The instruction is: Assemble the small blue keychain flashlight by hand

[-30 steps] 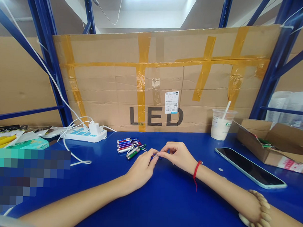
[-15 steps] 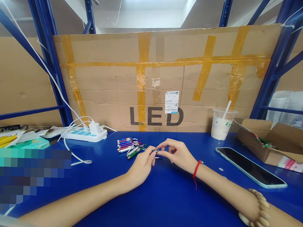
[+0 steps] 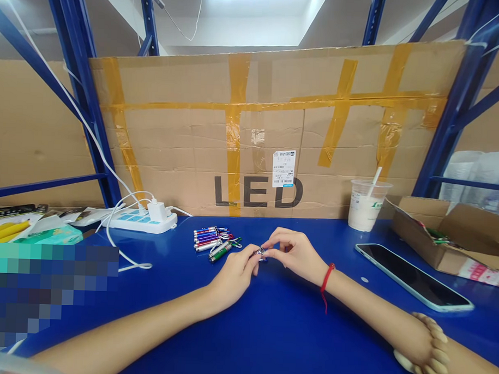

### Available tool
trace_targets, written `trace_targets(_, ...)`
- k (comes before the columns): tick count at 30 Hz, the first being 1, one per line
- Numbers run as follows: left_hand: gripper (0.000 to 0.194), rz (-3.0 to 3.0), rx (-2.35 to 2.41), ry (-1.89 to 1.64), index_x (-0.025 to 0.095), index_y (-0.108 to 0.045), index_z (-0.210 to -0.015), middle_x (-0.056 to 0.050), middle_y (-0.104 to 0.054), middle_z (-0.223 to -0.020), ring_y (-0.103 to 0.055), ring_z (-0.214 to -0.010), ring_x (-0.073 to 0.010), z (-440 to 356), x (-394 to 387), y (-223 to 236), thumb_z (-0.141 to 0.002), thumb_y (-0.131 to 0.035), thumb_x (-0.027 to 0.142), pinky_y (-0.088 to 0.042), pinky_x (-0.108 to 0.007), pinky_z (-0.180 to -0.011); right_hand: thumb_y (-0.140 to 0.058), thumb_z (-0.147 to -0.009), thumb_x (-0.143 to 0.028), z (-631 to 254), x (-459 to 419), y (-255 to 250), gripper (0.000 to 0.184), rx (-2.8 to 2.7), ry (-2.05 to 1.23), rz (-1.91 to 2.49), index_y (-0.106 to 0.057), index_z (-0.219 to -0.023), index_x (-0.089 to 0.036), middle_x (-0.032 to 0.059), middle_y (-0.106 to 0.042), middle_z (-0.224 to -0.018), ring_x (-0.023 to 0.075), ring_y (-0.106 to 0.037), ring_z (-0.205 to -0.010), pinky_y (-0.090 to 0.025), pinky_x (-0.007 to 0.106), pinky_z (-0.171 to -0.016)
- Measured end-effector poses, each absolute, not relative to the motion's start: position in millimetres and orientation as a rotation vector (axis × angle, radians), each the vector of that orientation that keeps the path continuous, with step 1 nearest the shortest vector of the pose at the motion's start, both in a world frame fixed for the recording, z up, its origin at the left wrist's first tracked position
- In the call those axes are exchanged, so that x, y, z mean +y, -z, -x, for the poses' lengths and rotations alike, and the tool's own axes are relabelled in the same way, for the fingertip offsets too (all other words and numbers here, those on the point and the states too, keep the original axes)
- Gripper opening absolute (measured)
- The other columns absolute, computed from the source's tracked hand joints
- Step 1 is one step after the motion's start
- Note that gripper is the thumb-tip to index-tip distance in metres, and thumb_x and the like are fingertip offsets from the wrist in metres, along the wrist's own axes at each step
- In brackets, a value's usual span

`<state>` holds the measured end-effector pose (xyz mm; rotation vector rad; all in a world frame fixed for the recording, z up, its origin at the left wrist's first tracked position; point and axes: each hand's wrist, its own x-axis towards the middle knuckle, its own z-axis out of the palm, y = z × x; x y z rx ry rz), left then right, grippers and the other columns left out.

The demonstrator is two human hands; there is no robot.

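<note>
My left hand (image 3: pixel 234 274) is closed in a pinch near the middle of the table. Between its fingertips and those of my right hand (image 3: pixel 294 253) is a small silvery metal ring (image 3: pixel 260 251). My right thumb and forefinger pinch that ring from the right. A bit of blue shows just under the fingertips, and I cannot make out what it belongs to. Beyond my left hand lies a row of small shiny metal tubes (image 3: pixel 209 238) in blue, purple, red and silver. A green tube (image 3: pixel 220 252) with a clip at its end lies in front of them.
A white power strip (image 3: pixel 140 220) with cables stands at the back left, near a teal packet (image 3: pixel 63 235). On the right are a phone (image 3: pixel 412 275), a plastic cup with a straw (image 3: pixel 365 207) and an open cardboard box (image 3: pixel 447 254). A cardboard sheet (image 3: pixel 173 146) stands behind.
Both hands stay together, with slight finger movement at the metal ring. The ring sits a little differently between the fingertips. The whole view has shifted slightly.
</note>
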<state>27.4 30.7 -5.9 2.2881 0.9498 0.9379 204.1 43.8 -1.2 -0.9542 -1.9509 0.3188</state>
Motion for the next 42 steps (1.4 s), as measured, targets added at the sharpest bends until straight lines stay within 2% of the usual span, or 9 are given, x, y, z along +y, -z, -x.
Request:
trace_targets(4, 0.025, -2.296, 0.961, -0.916, 0.019, -0.047, -0.075, 0.002, -0.052, -0.063, -0.051, -0.060, -0.0137, -27.6, 29.2, 4.4, -0.091, -0.029, 0.025, -0.038, -0.023, -0.060, -0.068, -0.072, -0.026, -205.0, 42.9, -0.3, 0.008, -2.007, -0.220, 0.976, -0.070, -0.071, -0.019, -0.0006, -0.061, -0.075, 0.0042, -0.039, -0.043, -0.036, 0.020, -0.045)
trace_targets(9, 0.023, -2.319, 0.923, -0.896, 0.018, -0.052, -0.081, 0.001, -0.056, -0.066, -0.053, -0.063, -0.0138, -27.3, 29.1, 3.7, -0.089, -0.031, 0.024, -0.039, -0.023, -0.065, -0.067, -0.073, -0.028, -207.6, 40.4, -5.4, 0.012, -2.074, -0.161, 1.000, -0.068, -0.064, -0.020, -0.0014, -0.060, -0.074, 0.0054, -0.042, -0.049, -0.036, 0.019, -0.049)
trace_targets(17, 0.027, -2.301, 0.948, -0.885, 0.018, -0.056, -0.079, 0.000, -0.059, -0.066, -0.056, -0.066, -0.0151, -27.5, 29.0, 1.4, -0.089, -0.033, 0.027, -0.041, -0.024, -0.066, -0.066, -0.072, -0.044, -207.2, 44.3, 0.8, 0.028, -2.000, -0.416, 1.023, -0.067, -0.065, -0.017, 0.0002, -0.059, -0.074, 0.0039, -0.045, -0.041, -0.036, 0.020, -0.041)
trace_targets(26, 0.026, -2.316, 0.976, -0.904, 0.018, -0.053, -0.073, 0.000, -0.060, -0.067, -0.056, -0.065, -0.0149, -28.8, 27.2, -1.7, -0.089, -0.034, 0.027, -0.041, -0.024, -0.067, -0.067, -0.070, -0.044, -202.9, 43.8, 3.0, 0.027, -1.857, -0.443, 1.070, -0.068, -0.066, -0.017, 0.0002, -0.060, -0.075, 0.0034, -0.044, -0.038, -0.034, 0.021, -0.039)
trace_targets(30, 0.021, -2.297, 0.977, -0.886, 0.018, -0.055, -0.086, -0.001, -0.062, -0.068, -0.058, -0.069, -0.0163, -28.4, 28.1, -1.2, -0.088, -0.036, 0.026, -0.042, -0.025, -0.069, -0.069, -0.065, -0.044, -202.7, 42.6, 0.1, 0.028, -1.853, -0.476, 1.157, -0.066, -0.061, -0.017, 0.0003, -0.061, -0.074, 0.0039, -0.044, -0.038, -0.034, 0.021, -0.039)
trace_targets(35, 0.020, -2.282, 0.973, -0.887, 0.018, -0.049, -0.105, 0.000, -0.064, -0.070, -0.060, -0.072, -0.0163, -26.4, 29.9, 2.6, -0.088, -0.040, 0.023, -0.043, -0.025, -0.069, -0.071, -0.060, -0.047, -200.5, 40.4, -2.4, 0.033, -1.812, -0.723, 1.222, -0.064, -0.061, -0.015, -0.0001, -0.061, -0.062, 0.0051, -0.043, -0.036, -0.032, 0.021, -0.037)
trace_targets(38, 0.019, -2.317, 0.946, -0.900, 0.020, -0.046, -0.106, 0.001, -0.063, -0.070, -0.059, -0.070, -0.0155, -25.2, 29.4, 4.6, -0.088, -0.040, 0.020, -0.044, -0.025, -0.069, -0.073, -0.057, -0.047, -199.2, 37.7, -3.8, 0.034, -1.783, -0.846, 1.225, -0.064, -0.061, -0.014, -0.0028, -0.056, -0.051, 0.0051, -0.040, -0.036, -0.030, 0.020, -0.037)
trace_targets(42, 0.016, -2.350, 0.961, -0.914, 0.021, -0.045, -0.103, 0.000, -0.062, -0.072, -0.057, -0.069, -0.0158, -25.0, 27.5, 5.5, -0.088, -0.039, 0.019, -0.043, -0.027, -0.069, -0.071, -0.059, -0.050, -198.8, 34.8, -5.3, 0.036, -1.762, -0.919, 1.206, -0.066, -0.062, -0.014, -0.0040, -0.052, -0.047, 0.0044, -0.037, -0.037, -0.028, 0.019, -0.037)
